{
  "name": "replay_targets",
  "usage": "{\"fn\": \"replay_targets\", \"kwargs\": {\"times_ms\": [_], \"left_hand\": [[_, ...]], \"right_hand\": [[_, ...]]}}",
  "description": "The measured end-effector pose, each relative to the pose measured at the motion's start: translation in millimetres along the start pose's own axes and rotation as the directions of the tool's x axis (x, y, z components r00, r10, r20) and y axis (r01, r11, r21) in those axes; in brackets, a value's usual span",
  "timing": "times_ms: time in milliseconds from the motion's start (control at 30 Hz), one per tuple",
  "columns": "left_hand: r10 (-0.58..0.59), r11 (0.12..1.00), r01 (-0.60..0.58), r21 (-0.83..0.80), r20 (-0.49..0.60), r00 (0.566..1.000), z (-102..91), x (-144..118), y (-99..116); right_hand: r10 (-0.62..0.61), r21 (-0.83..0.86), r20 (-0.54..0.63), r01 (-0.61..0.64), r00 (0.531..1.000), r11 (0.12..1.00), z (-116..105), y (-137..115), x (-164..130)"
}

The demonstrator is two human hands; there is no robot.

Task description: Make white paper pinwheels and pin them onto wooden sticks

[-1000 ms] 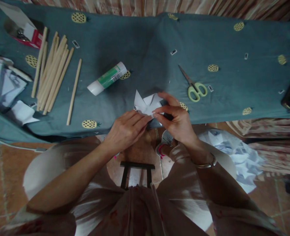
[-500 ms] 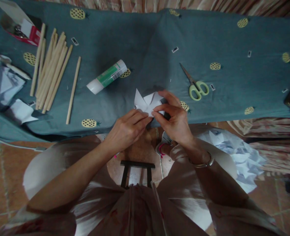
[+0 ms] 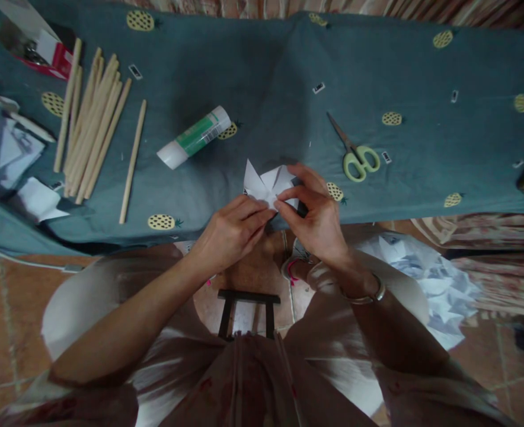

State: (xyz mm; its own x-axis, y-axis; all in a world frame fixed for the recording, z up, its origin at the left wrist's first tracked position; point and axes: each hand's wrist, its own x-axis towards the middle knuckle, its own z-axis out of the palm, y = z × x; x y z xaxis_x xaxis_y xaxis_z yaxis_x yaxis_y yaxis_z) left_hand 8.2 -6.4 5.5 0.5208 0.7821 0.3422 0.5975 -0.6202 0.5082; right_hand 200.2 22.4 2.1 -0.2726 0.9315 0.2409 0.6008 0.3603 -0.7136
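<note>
1. White-and-green cylindrical glue stick [image 3: 194, 137]: 10 o'clock from white pointed folded paper [image 3: 268, 185].
2. Left hand [image 3: 232, 230]: fingers together, clamped on paper's 7 o'clock edge.
3. Paper: between hands, near front edge of teal pineapple-print cloth [image 3: 262, 71].
4. Right hand [image 3: 314, 217]: thumb-forefinger pinch on paper's 5 o'clock side, other fingers looser.
5. Green-handled metal scissors [image 3: 353, 150]: 2 o'clock.

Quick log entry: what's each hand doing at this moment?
Left hand: closed, holding the near edge of the folded paper.
Right hand: closed, pinching the same paper between its fingers.
</note>
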Motion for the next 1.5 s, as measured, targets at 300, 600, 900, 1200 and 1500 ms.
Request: {"fn": "replay_targets", "kwargs": {"times_ms": [300, 600, 900, 1200, 1500], "left_hand": [[-0.006, 0.999, 0.006, -0.043, -0.005, 1.000, 0.3, 0.5, -1.5], [0.017, 0.999, -0.018, -0.038, -0.031, 0.999, 1.1, 1.1, -2.5], [0.010, 0.998, -0.011, -0.069, -0.016, 1.000, 1.1, 0.3, -3.5], [0.028, 0.999, -0.030, -0.045, -0.028, 0.999, 1.4, 0.4, -3.5], [0.012, 0.998, -0.012, -0.058, -0.005, 1.000, 1.0, 0.9, -3.0]], "right_hand": [[-0.020, -0.009, 0.004, 0.020, 1.000, 1.000, -0.9, -0.9, -0.2], [-0.019, -0.001, 0.015, 0.019, 1.000, 1.000, 0.1, 0.2, -1.8], [-0.067, 0.016, -0.001, 0.067, 0.998, 0.998, 2.4, 3.7, -4.6], [-0.051, -0.002, 0.010, 0.051, 0.999, 0.999, 1.0, 0.5, -4.8], [-0.078, -0.036, 0.055, 0.080, 0.995, 0.996, -0.1, 0.2, -5.7]]}}
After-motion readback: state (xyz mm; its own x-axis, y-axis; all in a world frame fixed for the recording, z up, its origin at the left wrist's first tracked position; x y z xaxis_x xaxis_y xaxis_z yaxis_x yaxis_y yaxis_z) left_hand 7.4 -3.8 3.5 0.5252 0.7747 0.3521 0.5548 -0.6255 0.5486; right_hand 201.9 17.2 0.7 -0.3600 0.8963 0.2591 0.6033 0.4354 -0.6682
